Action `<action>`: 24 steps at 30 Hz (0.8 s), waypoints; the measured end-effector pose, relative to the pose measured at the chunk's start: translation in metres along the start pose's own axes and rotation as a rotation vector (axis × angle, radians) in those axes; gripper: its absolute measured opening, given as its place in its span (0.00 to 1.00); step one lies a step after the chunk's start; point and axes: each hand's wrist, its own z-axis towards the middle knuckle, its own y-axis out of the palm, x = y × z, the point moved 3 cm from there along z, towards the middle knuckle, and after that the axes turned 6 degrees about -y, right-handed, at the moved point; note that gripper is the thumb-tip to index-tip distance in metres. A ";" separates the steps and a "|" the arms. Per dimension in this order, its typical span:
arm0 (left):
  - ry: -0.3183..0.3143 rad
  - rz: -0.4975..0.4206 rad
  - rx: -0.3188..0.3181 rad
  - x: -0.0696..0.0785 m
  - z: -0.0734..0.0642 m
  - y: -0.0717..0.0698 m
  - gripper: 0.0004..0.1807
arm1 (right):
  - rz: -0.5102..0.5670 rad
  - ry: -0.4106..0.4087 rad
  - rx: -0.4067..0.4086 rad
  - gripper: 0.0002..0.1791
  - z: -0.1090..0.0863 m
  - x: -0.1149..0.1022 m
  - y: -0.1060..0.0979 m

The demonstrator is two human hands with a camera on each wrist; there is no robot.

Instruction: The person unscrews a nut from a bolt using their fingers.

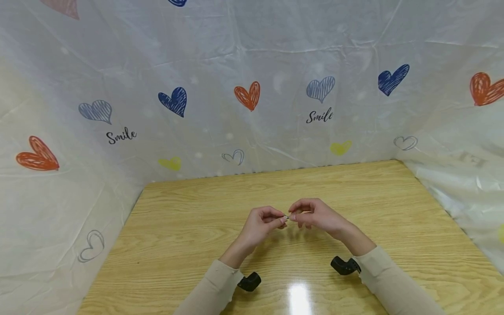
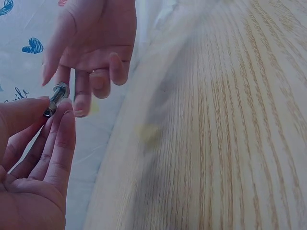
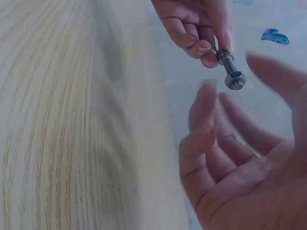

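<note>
Between thumb and fingertips, my left hand (image 1: 260,225) pinches a small metal bolt (image 3: 230,63) by its head end. The threaded shank points toward my right hand (image 1: 320,216), and a hex nut (image 3: 235,79) sits at its far tip. The right wrist view shows the right thumb and fingers spread apart around the nut, with a gap between them and it. Both hands are held above the table, close to each other. In the left wrist view the bolt head is partly hidden by the left fingertips.
A wood-grain table (image 1: 189,245) lies under the hands. Behind it and at both sides hangs a pale sheet (image 1: 275,65) printed with hearts and words. Each wrist carries a black mount; one (image 1: 250,282) is at the left cuff, another (image 1: 344,265) at the right.
</note>
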 end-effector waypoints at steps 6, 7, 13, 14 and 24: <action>-0.004 0.001 0.007 0.000 0.000 0.000 0.07 | -0.038 0.030 -0.002 0.20 0.000 0.001 -0.001; -0.004 -0.001 0.006 0.000 -0.001 0.000 0.07 | -0.034 0.025 -0.005 0.20 -0.001 0.001 -0.001; -0.014 -0.008 0.017 0.000 -0.001 -0.001 0.07 | -0.008 -0.023 -0.003 0.13 -0.001 -0.001 0.000; -0.014 -0.014 0.018 0.000 -0.001 -0.001 0.07 | -0.007 -0.028 0.001 0.12 -0.001 -0.001 0.000; -0.008 -0.075 0.010 -0.001 0.000 -0.001 0.08 | 0.014 -0.048 0.032 0.15 -0.001 -0.002 0.000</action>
